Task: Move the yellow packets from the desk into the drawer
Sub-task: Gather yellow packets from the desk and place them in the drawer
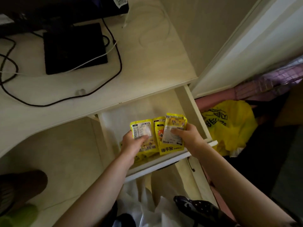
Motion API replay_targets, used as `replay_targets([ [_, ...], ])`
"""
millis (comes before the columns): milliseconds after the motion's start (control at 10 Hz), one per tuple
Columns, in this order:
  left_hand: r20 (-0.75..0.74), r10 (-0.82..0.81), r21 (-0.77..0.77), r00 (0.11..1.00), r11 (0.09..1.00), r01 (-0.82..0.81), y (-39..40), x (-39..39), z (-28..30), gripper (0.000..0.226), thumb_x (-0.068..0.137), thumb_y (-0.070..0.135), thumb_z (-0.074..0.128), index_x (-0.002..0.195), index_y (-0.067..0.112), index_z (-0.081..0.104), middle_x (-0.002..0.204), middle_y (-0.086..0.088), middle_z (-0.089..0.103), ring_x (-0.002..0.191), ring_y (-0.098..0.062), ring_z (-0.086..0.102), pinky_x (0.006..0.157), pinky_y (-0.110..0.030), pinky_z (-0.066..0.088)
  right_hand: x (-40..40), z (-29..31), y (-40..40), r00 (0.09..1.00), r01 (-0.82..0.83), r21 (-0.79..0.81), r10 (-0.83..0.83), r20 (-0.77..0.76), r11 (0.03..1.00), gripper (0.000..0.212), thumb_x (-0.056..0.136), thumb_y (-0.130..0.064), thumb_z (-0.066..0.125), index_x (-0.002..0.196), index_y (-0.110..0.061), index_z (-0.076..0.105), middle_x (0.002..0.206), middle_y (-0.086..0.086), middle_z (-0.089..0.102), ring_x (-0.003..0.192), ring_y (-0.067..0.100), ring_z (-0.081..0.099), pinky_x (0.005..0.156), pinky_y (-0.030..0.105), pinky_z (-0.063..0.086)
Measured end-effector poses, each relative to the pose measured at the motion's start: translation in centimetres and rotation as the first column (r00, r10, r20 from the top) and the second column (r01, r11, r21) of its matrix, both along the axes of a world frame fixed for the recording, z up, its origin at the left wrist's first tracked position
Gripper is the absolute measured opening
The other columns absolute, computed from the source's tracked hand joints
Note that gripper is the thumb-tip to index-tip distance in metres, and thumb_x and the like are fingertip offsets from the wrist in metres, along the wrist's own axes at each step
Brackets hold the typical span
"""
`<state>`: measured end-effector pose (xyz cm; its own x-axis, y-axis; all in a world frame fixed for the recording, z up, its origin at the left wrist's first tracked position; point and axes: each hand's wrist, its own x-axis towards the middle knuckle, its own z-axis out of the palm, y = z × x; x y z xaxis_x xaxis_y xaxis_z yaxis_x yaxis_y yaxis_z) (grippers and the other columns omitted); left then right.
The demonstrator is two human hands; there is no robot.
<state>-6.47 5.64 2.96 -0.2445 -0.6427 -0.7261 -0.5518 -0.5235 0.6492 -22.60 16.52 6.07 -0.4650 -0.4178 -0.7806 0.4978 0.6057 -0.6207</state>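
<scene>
Gripping yellow packets (170, 145), hands (132, 143) over drawer (193, 110)

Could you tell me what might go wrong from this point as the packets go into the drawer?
Both the left hand and the right hand hold packets near the drawer front, so a loose one could slip over the edge onto the floor. Packets piled up at the front might also catch when it closes.

You have two hands in the open drawer (193, 110), at least four yellow packets (142, 130) there though the overlapping pile hides the exact count, one black flat device (73, 46) on the surface (147, 63), and one yellow bag (229, 125) beside it.
</scene>
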Motion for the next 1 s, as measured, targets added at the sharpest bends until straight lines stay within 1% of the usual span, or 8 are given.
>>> replay_targets([
  [100, 0.042, 0.056, 0.040, 0.998, 0.998, -0.058, 0.0, -2.5, -1.9, 0.024, 0.079, 0.013, 0.074, 0.099, 0.022, 0.063, 0.096, 0.001, 0.070, 0.085, -0.013, 0.064, 0.069, -0.026, 0.045, -3.1, -1.5, -1.5, 0.992, -0.127, 0.015, 0.127, -0.012, 0.992, 0.021, 0.084, 0.000, 0.063, 0.084, -0.020, 0.065, 0.097, 0.013, 0.070, 0.098, 0.034, 0.067, 0.088, 0.052, 0.054],
  [200, 0.068, 0.102, 0.067, 0.992, 0.992, -0.106, -0.2, -4.7, -3.9, 0.022, 0.081, 0.011, 0.072, 0.098, 0.020, 0.063, 0.094, -0.001, 0.069, 0.082, -0.014, 0.062, 0.066, -0.025, 0.043, -5.6, -3.9, -2.9, 0.977, -0.211, 0.042, 0.213, -0.030, 0.976, 0.019, 0.080, -0.003, 0.065, 0.089, -0.020, 0.068, 0.101, 0.013, 0.070, 0.099, 0.034, 0.067, 0.089, 0.053, 0.054],
  [300, 0.092, 0.139, 0.060, 0.986, 0.988, -0.144, -0.7, -6.9, -5.5, 0.023, 0.081, 0.008, 0.073, 0.102, 0.013, 0.064, 0.092, -0.003, 0.067, 0.085, -0.020, 0.062, 0.074, -0.027, 0.044, -7.4, -6.4, -4.5, 0.961, -0.267, 0.077, 0.271, -0.052, 0.961, 0.023, 0.080, -0.004, 0.064, 0.100, -0.013, 0.068, 0.106, 0.014, 0.070, 0.101, 0.031, 0.066, 0.090, 0.050, 0.054],
  [600, 0.223, 0.087, 0.019, 0.971, 0.995, -0.094, -2.5, -9.5, -13.6, 0.055, 0.074, 0.025, 0.077, 0.124, 0.012, 0.058, 0.120, -0.009, 0.066, 0.106, -0.027, 0.064, 0.095, -0.043, 0.051, -10.3, -12.9, -7.6, 0.959, -0.270, 0.203, 0.282, -0.034, 0.941, 0.012, 0.083, -0.001, 0.063, 0.086, -0.013, 0.066, 0.105, 0.019, 0.070, 0.098, 0.033, 0.067, 0.092, 0.052, 0.053],
  [700, 0.211, 0.083, -0.028, 0.974, 0.996, -0.079, -2.9, -9.9, -12.9, 0.026, 0.083, 0.010, 0.068, 0.108, 0.009, 0.063, 0.106, -0.007, 0.069, 0.090, -0.022, 0.063, 0.081, -0.029, 0.049, -10.6, -13.3, -7.8, 0.935, -0.314, 0.250, 0.344, -0.086, 0.916, 0.017, 0.087, -0.004, 0.058, 0.103, -0.005, 0.066, 0.109, 0.022, 0.068, 0.102, 0.035, 0.064, 0.094, 0.047, 0.052],
  [800, 0.220, -0.012, -0.033, 0.975, 0.999, 0.020, -3.0, -9.7, -12.9, 0.033, 0.083, -0.002, 0.063, 0.114, 0.008, 0.062, 0.112, -0.010, 0.067, 0.094, -0.022, 0.062, 0.077, -0.028, 0.048, -10.5, -13.3, -7.2, 0.941, -0.279, 0.287, 0.321, -0.109, 0.916, 0.028, 0.091, -0.005, 0.052, 0.118, 0.000, 0.059, 0.119, 0.021, 0.063, 0.111, 0.036, 0.060, 0.081, 0.034, 0.049],
  [900, 0.243, -0.078, -0.037, 0.967, 0.995, 0.089, -3.0, -8.6, -12.5, 0.047, 0.084, -0.001, 0.065, 0.128, 0.010, 0.056, 0.129, -0.010, 0.061, 0.112, -0.026, 0.060, 0.090, -0.036, 0.053, -10.1, -13.2, -6.1, 0.939, -0.267, 0.346, 0.323, -0.116, 0.900, 0.033, 0.093, -0.006, 0.049, 0.124, 0.002, 0.054, 0.124, 0.022, 0.060, 0.115, 0.036, 0.058, 0.074, 0.029, 0.041],
  [1000, 0.325, -0.109, -0.070, 0.940, 0.988, 0.138, -2.9, -7.0, -11.7, 0.053, 0.085, 0.000, 0.061, 0.136, 0.011, 0.050, 0.139, -0.009, 0.053, 0.122, -0.028, 0.055, 0.099, -0.035, 0.047, -9.8, -12.2, -5.0, 0.922, -0.295, 0.424, 0.371, -0.109, 0.856, 0.032, 0.092, -0.011, 0.050, 0.119, 0.006, 0.056, 0.120, 0.025, 0.061, 0.112, 0.039, 0.059, 0.078, 0.034, 0.045],
])
